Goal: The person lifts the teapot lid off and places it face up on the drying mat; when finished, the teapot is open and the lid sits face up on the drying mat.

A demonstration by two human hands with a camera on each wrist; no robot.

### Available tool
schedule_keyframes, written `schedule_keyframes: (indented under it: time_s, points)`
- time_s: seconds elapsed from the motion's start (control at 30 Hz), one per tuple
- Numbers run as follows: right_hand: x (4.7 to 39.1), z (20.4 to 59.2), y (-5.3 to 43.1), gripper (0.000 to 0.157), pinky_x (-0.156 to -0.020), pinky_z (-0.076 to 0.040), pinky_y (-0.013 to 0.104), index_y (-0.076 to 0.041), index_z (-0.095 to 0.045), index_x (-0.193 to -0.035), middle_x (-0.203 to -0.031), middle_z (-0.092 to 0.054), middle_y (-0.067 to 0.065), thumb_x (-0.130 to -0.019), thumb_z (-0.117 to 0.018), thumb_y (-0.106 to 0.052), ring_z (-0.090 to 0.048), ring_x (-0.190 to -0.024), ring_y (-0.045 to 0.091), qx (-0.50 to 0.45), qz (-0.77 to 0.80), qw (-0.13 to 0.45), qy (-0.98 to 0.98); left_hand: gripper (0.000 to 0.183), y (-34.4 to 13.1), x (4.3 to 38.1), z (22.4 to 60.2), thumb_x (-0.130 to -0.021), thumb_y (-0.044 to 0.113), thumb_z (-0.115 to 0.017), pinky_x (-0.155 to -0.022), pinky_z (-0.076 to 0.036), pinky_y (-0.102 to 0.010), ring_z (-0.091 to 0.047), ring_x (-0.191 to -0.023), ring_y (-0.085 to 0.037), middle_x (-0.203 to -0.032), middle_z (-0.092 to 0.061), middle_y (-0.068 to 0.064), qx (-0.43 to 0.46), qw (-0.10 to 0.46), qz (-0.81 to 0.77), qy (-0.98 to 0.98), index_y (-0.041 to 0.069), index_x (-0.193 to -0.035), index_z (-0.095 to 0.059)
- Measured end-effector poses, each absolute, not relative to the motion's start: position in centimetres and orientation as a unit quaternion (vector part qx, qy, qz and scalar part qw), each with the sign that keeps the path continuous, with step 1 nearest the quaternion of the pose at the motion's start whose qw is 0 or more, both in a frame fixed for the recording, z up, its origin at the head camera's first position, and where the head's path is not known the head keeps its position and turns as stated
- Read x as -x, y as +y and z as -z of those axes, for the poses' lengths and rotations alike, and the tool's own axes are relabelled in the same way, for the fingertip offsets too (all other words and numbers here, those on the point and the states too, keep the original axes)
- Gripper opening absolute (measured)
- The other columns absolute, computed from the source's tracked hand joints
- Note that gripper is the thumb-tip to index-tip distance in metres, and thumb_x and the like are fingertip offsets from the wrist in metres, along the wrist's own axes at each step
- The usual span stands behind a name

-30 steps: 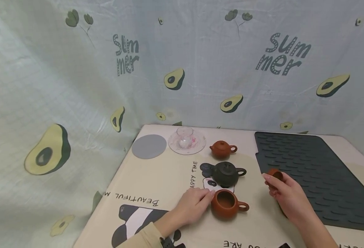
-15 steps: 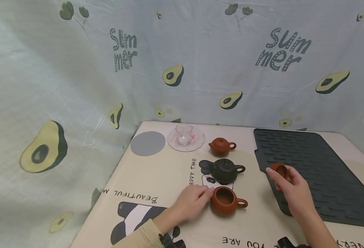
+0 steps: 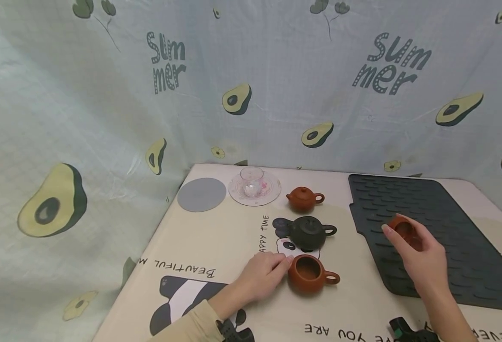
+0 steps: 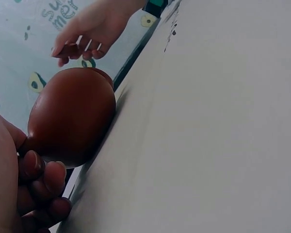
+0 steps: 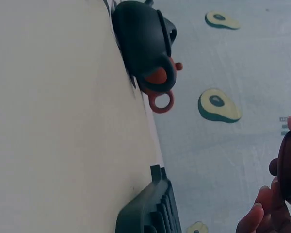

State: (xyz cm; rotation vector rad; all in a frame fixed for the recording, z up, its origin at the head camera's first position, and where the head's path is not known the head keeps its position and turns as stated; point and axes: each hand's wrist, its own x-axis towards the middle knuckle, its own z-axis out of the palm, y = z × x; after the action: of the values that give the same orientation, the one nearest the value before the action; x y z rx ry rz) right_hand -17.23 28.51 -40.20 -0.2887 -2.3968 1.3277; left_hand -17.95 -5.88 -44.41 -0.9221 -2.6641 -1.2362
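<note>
Fingers of the right hand (image 3: 427, 260) grasp the brown lid (image 3: 406, 231), raised near the dark mat (image 3: 387, 199). Fingers of the left hand (image 3: 260, 276) pinch the spout (image 4: 33, 142) of the uncovered brown teapot (image 3: 306, 283), upright on the table (image 3: 216, 232). Beyond it stands the black teapot (image 3: 307, 232).

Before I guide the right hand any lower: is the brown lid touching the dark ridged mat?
Apart. The right wrist view shows curtain between the brown lid, held by the right hand, and the dark ridged mat.
</note>
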Motion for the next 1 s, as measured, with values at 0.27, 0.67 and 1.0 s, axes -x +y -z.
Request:
schedule_keyframes:
  time_s: [0.27,0.67,1.0]
  points:
    - [17.8,40.1,29.6,0.071,-0.074,-0.038,0.020,-0.013,-0.042,-0.156,-0.112,-0.055,-0.006,-0.097,-0.069,-0.044,-0.048,-0.093,0.008,0.109,-0.444,0.203,-0.866,0.044,-6.0,18.0,44.0,-0.109,0.031,-0.044,-0.056,-0.034,-0.023,-0.042,-0.057,-0.006,-0.058,-0.040,0.011,0.300,0.031,0.400,-0.865,0.020,-0.066,-0.049]
    - [19.7,40.9,30.6,0.080,-0.071,-0.043,0.011,-0.011,-0.038,-0.151,-0.140,-0.049,0.010,-0.090,-0.078,-0.044,-0.050,-0.100,0.004,0.217,-0.517,0.205,-0.803,0.045,-6.1,17.9,44.3,-0.109,0.032,-0.045,-0.055,-0.034,-0.023,-0.042,-0.056,-0.006,-0.057,-0.039,0.012,0.297,0.039,0.402,-0.866,0.020,-0.066,-0.048]
    - [20.6,41.3,32.2,0.081,-0.069,-0.040,0.015,-0.009,-0.038,-0.153,-0.144,-0.047,0.013,-0.091,-0.077,-0.043,-0.045,-0.094,0.003,0.233,-0.492,0.212,-0.812,0.044,-5.9,18.1,44.7,-0.109,0.031,-0.045,-0.055,-0.033,-0.022,-0.041,-0.056,-0.005,-0.058,-0.040,0.012,0.304,0.039,0.402,-0.863,0.021,-0.066,-0.048]
